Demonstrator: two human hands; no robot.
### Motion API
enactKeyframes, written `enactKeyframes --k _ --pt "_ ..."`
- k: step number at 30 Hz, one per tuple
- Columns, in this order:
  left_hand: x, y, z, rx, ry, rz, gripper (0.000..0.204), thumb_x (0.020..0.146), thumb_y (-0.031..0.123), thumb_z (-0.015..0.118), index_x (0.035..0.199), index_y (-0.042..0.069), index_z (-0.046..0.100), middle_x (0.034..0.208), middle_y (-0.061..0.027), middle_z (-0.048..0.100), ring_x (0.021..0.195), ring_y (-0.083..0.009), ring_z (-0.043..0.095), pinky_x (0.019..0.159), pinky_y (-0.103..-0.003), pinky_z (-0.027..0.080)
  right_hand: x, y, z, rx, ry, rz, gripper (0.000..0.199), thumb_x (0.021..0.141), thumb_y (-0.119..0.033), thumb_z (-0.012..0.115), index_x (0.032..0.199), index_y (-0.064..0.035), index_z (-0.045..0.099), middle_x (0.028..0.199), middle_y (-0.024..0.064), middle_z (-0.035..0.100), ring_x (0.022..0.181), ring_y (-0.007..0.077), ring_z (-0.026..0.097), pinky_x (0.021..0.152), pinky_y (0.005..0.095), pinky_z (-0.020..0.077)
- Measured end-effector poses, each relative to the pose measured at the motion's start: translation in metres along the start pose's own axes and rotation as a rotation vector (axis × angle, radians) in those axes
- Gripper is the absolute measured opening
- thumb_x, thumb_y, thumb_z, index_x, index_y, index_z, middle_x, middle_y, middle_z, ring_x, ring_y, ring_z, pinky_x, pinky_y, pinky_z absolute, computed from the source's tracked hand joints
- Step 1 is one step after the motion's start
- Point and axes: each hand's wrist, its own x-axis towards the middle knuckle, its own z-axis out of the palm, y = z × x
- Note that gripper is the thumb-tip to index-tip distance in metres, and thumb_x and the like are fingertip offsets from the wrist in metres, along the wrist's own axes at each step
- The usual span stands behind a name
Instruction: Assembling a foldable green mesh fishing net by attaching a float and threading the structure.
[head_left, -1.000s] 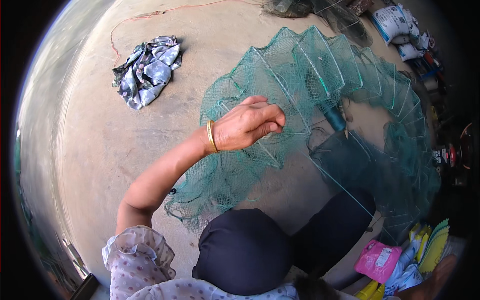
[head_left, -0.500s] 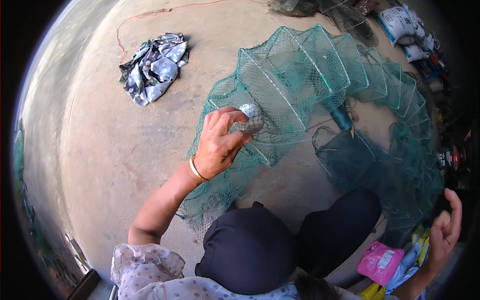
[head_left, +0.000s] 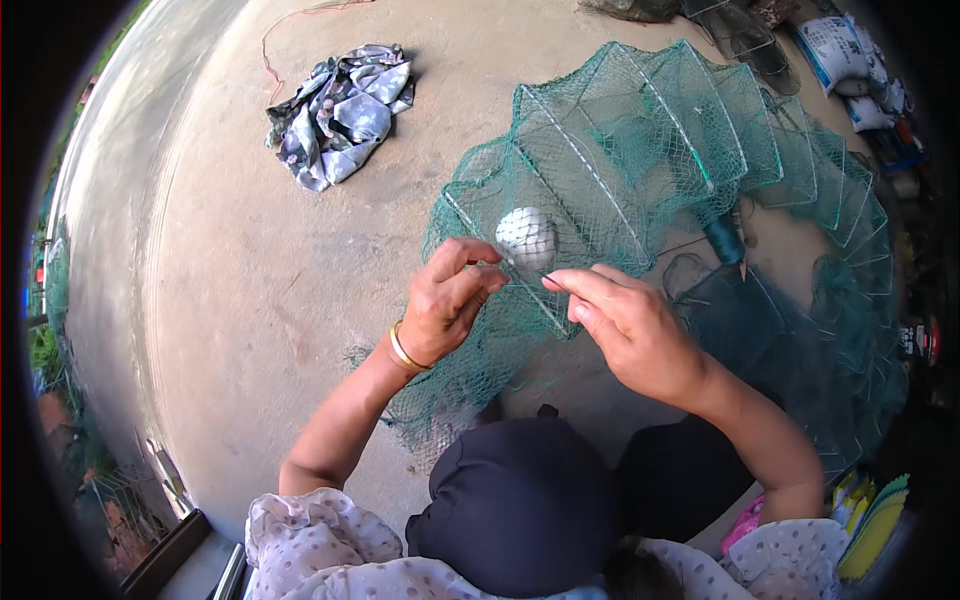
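Note:
A long green mesh fishing trap with pale frame rods lies in a curve before me. Under its mesh sits a round white float, close to both hands. My left hand is closed in a pinch on the netting beside a frame rod, just below the float. Its wrist wears a gold bangle. Facing it, my right hand is closed too, thumb and forefinger together. Something thin and dark shows at its fingertips, too small to name. A spool of dark green twine stands beyond the right hand.
Crumpled camouflage cloth lies on the concrete floor at far left, near a thin red cord. White sacks and dark netting lie at far right. Near my right elbow are a pink packet and yellow-green items.
My right hand has come from the far right to the netting beside my left hand. The left hand has left the float and pinches the mesh below it. The view has shifted slightly.

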Motion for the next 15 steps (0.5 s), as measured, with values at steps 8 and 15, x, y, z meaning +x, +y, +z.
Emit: enactKeyframes --k 8,15 --pt "-0.004 0.000 0.000 -0.051 0.037 -0.067 0.007 0.080 0.001 0.063 0.087 0.002 0.062 0.097 -0.0106 0.059 0.091 -0.0258 0.059 0.075 -0.033 0.048 0.015 0.019 0.027 0.108 -0.048 0.291 0.012 0.088 0.000 0.049 0.097 0.0020 0.055 0.069 0.0082 0.060 0.055 0.0142 0.059 0.054 0.0272 0.0480" --pt "-0.003 0.000 0.002 -0.073 0.054 -0.062 0.007 0.080 0.002 0.063 0.087 0.002 0.062 0.097 -0.0103 0.059 0.092 -0.0259 0.059 0.075 -0.033 0.048 0.022 0.034 0.034 -0.031 0.079 0.121 0.007 0.082 0.001 0.053 0.088 -0.0010 0.052 0.073 0.0197 0.060 0.068 0.0381 0.060 0.059 0.0424 0.0472"
